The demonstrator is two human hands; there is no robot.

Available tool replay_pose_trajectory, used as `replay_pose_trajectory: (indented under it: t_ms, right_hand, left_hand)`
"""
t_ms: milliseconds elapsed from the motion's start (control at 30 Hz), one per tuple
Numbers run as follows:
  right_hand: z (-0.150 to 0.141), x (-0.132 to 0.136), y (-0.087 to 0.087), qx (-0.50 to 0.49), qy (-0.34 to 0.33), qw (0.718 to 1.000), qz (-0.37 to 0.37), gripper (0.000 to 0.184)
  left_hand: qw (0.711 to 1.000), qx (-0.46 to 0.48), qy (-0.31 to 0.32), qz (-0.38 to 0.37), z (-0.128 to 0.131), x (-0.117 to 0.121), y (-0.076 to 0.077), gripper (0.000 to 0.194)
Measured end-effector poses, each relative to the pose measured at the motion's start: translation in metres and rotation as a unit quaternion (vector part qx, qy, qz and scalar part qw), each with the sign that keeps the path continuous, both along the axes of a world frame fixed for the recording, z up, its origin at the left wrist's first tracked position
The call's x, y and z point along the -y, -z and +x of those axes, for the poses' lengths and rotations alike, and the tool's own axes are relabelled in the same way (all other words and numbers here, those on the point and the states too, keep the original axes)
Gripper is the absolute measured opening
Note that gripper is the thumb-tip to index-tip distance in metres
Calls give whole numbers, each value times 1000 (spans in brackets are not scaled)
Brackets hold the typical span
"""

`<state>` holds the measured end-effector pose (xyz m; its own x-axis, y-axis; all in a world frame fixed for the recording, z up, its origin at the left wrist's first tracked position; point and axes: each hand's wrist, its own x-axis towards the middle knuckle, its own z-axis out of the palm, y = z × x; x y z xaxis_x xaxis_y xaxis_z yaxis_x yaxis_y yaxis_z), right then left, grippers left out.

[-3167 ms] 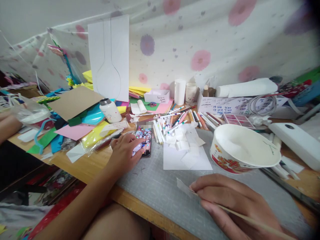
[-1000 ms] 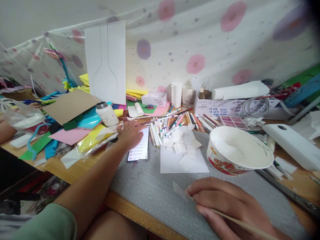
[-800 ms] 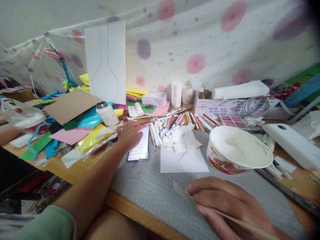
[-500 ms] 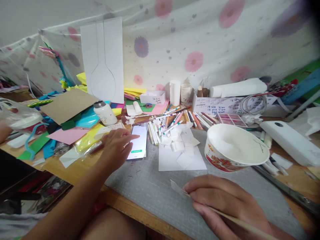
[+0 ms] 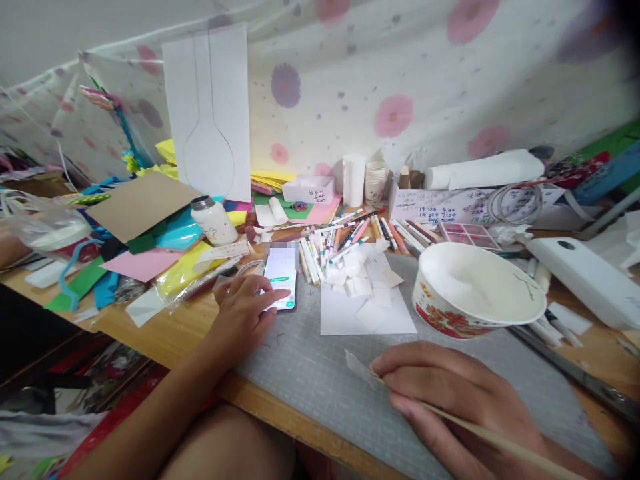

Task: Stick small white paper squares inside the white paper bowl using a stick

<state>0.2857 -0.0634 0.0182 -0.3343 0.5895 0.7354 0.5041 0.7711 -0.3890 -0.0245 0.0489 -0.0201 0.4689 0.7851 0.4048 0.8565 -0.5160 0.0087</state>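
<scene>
My left hand (image 5: 243, 311) rests on the near end of a phone (image 5: 281, 270) that lies lit on the grey cutting mat (image 5: 320, 373); its fingers are spread, one fingertip on the screen's lower edge. My right hand (image 5: 450, 400) lies at the front of the mat, fingers pinched on a thin wooden stick (image 5: 505, 447) and a small white paper scrap (image 5: 361, 368). A white sheet with a pile of cut paper squares (image 5: 363, 287) sits just right of the phone.
A large paper bowl (image 5: 475, 293) stands to the right. Many marker pens (image 5: 350, 233) lie behind the squares. A white bottle (image 5: 215, 220), coloured paper sheets (image 5: 150, 260), cardboard and cups crowd the back. Another person's arm (image 5: 10, 247) shows at far left.
My left hand slid back toward me along the phone, from its far end to its near end. The phone's screen changed. My right hand kept its hold and barely moved.
</scene>
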Motion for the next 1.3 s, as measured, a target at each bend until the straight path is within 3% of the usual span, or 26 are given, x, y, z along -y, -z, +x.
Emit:
replay_pose_trajectory:
  t_ms: [533, 700, 733, 800, 900, 1000, 1100, 1200, 1300]
  right_hand:
    - [0, -1, 1, 5, -4, 1000, -4, 16]
    - [1, -2, 1, 0, 5, 1000, -3, 12]
    - [1, -2, 1, -3, 6, 1000, -6, 12]
    - [1, -3, 1, -7, 6, 1000, -20, 13]
    - [2, -5, 0, -30, 5, 999, -40, 16]
    - [4, -6, -2, -54, 11, 997, -46, 17]
    - [4, -6, -4, -49, 2, 998, -47, 17]
    - [2, -6, -4, -43, -2, 998, -44, 17]
    - [0, -7, -3, -38, -1, 999, -37, 18]
  left_hand:
    - [999, 20, -43, 7, -2, -4, 0, 35]
    - [993, 81, -69, 49, 4, 6, -13, 28]
    - [993, 92, -56, 55, 11, 12, -17, 25]
    - [991, 107, 37, 76, 31, 30, -25, 20]
    - [975, 92, 201, 4, 65, 56, -33, 34]
    - [959, 105, 255, -57, 84, 67, -34, 38]
    - [958, 130, 244, -80, 85, 63, -29, 38]
    - [967, 146, 200, -61, 73, 44, -23, 31]
    - [988, 141, 57, -6, 50, 15, -18, 23]
